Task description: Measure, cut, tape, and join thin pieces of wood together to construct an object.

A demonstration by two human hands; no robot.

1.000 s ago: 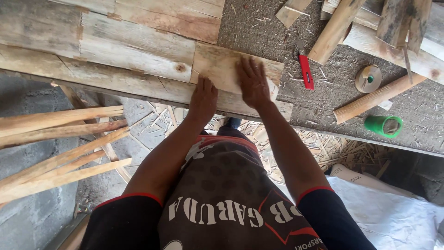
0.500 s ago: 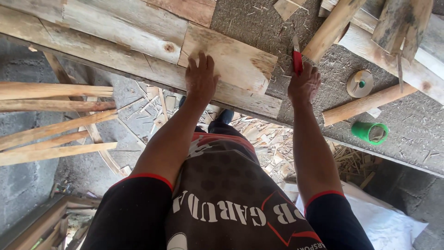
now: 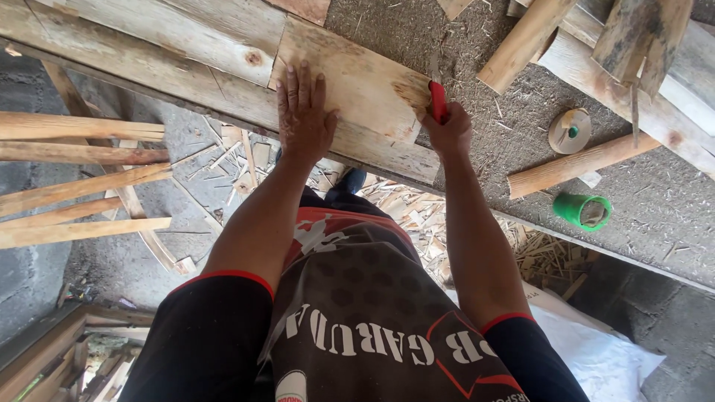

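Observation:
My left hand (image 3: 304, 115) lies flat, fingers spread, on a pale rectangular wooden board (image 3: 365, 85) resting on longer planks at the workbench edge. My right hand (image 3: 449, 130) is closed around a red-handled tool (image 3: 438, 99), likely a utility knife, held at the board's right edge. Its blade end is hard to make out against the wood.
Long planks (image 3: 164, 52) run left along the bench. Wooden sticks (image 3: 573, 165) and beams (image 3: 521, 41) lie on the grey sawdust-strewn surface (image 3: 670, 208), with a green tape roll (image 3: 583, 211) and a round spool (image 3: 570, 130). Poles (image 3: 82, 186) jut out at left; wood shavings litter the floor.
My right hand left the board, reached right to the red tool, picked it up and brought it to the board's right edge. My left hand stayed pressed on the board.

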